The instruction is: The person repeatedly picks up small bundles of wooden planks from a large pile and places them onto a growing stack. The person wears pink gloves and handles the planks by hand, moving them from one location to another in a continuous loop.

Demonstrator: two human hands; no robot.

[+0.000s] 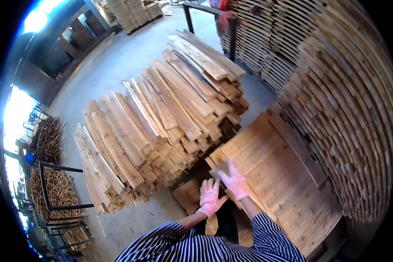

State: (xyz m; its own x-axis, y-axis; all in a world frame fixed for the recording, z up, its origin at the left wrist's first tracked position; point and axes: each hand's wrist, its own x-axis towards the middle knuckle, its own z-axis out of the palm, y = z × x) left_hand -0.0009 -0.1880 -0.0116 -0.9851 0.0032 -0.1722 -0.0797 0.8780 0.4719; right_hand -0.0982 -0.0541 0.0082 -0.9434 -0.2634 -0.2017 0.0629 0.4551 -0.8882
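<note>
A pale grey floor point(122, 61) spans the room; white daylight point(18, 105) enters at left, beyond a black metal-framed rack point(44, 185).

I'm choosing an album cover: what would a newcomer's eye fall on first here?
Likely the pile of planks across the middle. Next, the tall stack of boards filling the right side, then, below centre, the pink-gloved left hand and right hand beside the wooden panel's left edge.
</note>
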